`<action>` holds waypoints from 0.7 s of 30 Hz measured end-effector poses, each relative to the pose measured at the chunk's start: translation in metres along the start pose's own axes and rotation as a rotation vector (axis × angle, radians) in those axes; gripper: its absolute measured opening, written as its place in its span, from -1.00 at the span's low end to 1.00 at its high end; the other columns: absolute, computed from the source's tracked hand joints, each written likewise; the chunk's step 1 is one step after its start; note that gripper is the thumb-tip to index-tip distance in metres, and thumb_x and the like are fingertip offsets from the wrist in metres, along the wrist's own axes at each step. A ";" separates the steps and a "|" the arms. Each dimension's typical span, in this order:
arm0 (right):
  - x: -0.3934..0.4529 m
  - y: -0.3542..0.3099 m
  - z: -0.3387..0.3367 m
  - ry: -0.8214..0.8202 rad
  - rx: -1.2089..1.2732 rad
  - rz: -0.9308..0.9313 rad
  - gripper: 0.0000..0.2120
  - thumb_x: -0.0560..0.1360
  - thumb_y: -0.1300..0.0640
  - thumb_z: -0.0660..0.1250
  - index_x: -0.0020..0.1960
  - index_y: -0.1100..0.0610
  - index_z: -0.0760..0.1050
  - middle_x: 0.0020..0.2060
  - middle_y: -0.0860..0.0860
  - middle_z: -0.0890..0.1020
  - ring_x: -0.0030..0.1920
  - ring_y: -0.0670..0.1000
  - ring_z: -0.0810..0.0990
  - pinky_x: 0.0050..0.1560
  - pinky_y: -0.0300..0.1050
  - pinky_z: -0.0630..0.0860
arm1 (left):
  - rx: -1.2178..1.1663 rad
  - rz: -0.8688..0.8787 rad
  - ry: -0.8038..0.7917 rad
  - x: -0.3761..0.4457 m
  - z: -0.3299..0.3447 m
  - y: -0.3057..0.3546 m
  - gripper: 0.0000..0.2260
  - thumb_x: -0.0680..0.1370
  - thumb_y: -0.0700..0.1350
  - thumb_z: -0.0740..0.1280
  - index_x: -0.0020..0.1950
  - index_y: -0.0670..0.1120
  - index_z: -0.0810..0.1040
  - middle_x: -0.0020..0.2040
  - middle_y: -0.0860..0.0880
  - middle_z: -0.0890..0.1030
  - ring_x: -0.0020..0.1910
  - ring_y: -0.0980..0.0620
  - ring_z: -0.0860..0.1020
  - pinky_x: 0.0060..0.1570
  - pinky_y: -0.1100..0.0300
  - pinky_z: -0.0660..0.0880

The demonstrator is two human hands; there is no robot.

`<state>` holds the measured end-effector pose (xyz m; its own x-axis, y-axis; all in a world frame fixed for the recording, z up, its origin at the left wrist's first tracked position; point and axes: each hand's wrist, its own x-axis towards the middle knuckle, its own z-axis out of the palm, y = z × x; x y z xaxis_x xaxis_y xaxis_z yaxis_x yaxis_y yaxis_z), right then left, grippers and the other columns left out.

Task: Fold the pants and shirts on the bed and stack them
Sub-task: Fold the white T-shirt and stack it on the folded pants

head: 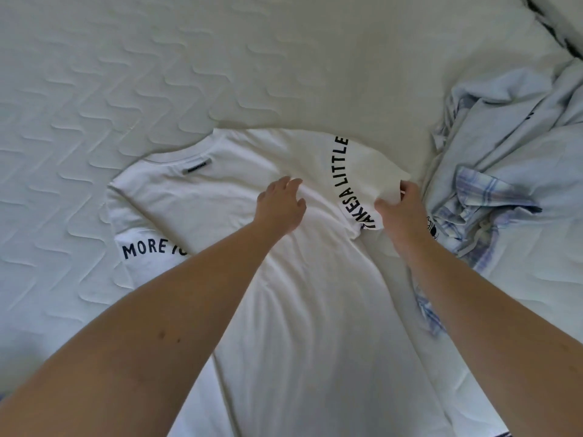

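Note:
A white T-shirt [220,197] with dark lettering on both sleeves lies spread flat, back up, on the bed [126,74], collar pointing away from me. My left hand [280,206] rests on the shirt's upper back with relaxed fingers. My right hand [403,209] pinches the hem of the right sleeve, which is lifted and folded inward over the shirt. My forearms cover much of the shirt's lower body.
A crumpled heap of light blue and plaid clothes [504,184] lies on the bed just right of my right hand. The quilted mattress stretches out to the left and behind the shirt. A dark-edged pillow or cover [555,29] shows at the top right corner.

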<state>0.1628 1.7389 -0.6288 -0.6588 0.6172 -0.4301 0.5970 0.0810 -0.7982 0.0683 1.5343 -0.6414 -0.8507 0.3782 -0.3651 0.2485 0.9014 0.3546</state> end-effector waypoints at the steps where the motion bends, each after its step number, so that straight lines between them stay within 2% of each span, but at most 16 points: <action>1: 0.003 0.002 0.001 0.017 0.009 0.037 -0.46 0.46 0.19 0.37 0.40 0.05 0.31 0.14 0.00 0.55 -0.09 -0.05 0.57 -0.25 -0.23 0.45 | 0.013 -0.004 -0.039 0.007 -0.004 -0.006 -0.54 0.65 -0.01 0.14 0.55 -0.01 0.20 0.57 -0.07 0.18 0.52 -0.10 0.18 0.43 -0.05 0.21; 3: 0.007 0.006 0.002 0.052 0.039 0.120 -0.40 0.46 0.22 0.39 0.44 0.08 0.25 0.22 0.06 0.53 0.01 0.04 0.56 -0.16 -0.16 0.53 | 0.040 0.031 -0.078 0.018 -0.012 -0.014 -0.52 0.66 0.00 0.14 0.57 0.00 0.16 0.59 -0.06 0.14 0.53 -0.09 0.16 0.44 -0.06 0.20; 5: 0.009 0.010 0.001 0.109 -0.104 0.171 -0.31 0.46 0.16 0.41 0.49 0.10 0.17 0.32 0.14 0.47 0.17 0.16 0.53 0.11 0.07 0.54 | 0.044 0.070 -0.084 0.028 -0.023 -0.022 -0.52 0.66 0.00 0.15 0.57 0.01 0.15 0.58 -0.06 0.14 0.53 -0.09 0.17 0.43 -0.05 0.21; 7: 0.011 0.013 0.001 0.165 -0.305 0.137 -0.23 0.45 0.07 0.41 0.54 0.08 0.09 0.41 0.18 0.33 0.35 0.24 0.39 0.31 0.21 0.39 | 0.044 0.086 -0.062 0.038 -0.032 -0.031 -0.53 0.66 -0.01 0.16 0.57 0.01 0.17 0.58 -0.06 0.17 0.52 -0.10 0.20 0.42 -0.03 0.22; 10: 0.014 0.003 0.006 0.224 -0.399 -0.074 -0.25 0.46 0.00 0.40 0.53 0.07 0.11 0.49 0.15 0.21 0.49 0.21 0.16 0.46 0.23 0.13 | 0.035 0.093 -0.007 0.053 -0.046 -0.047 -0.55 0.65 -0.05 0.18 0.55 -0.01 0.23 0.55 -0.06 0.22 0.48 -0.10 0.28 0.38 -0.03 0.26; 13: 0.030 -0.021 0.015 0.228 -0.453 -0.257 -0.35 0.50 -0.01 0.36 0.51 0.06 0.20 0.48 0.09 0.27 0.50 0.14 0.15 0.46 0.14 0.06 | 0.066 0.094 0.074 0.073 -0.058 -0.065 -0.57 0.65 -0.11 0.20 0.52 -0.03 0.26 0.52 -0.07 0.28 0.46 -0.08 0.30 0.39 -0.03 0.26; 16: 0.058 -0.046 0.031 0.046 -0.520 -0.331 -0.55 0.58 -0.01 0.26 0.44 0.03 0.34 0.42 0.04 0.40 0.46 0.12 0.23 0.43 0.08 0.13 | 0.166 0.047 0.173 0.095 -0.069 -0.081 -0.54 0.63 -0.11 0.25 0.52 -0.02 0.26 0.51 -0.08 0.30 0.50 -0.09 0.24 0.43 -0.04 0.18; 18: 0.077 -0.058 0.046 -0.093 -0.586 -0.329 -0.56 0.61 -0.02 0.22 0.47 0.01 0.32 0.42 0.03 0.40 0.46 0.12 0.24 0.43 0.06 0.14 | 0.214 -0.004 0.213 0.109 -0.076 -0.091 -0.52 0.62 -0.06 0.28 0.52 0.00 0.25 0.49 -0.08 0.32 0.48 -0.11 0.26 0.44 -0.05 0.13; 21: 0.100 -0.073 0.070 -0.187 -0.645 -0.343 -0.54 0.62 -0.01 0.22 0.49 -0.01 0.27 0.40 0.00 0.43 0.43 0.14 0.27 0.40 0.07 0.16 | 0.251 -0.070 0.221 0.127 -0.084 -0.103 -0.51 0.58 -0.01 0.33 0.49 0.02 0.29 0.42 -0.11 0.39 0.43 -0.16 0.31 0.43 -0.06 0.14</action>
<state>0.0215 1.7399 -0.6430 -0.8883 0.3364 -0.3127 0.4564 0.7222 -0.5197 -0.1042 1.4721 -0.6516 -0.9427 0.2835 -0.1762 0.2690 0.9578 0.1019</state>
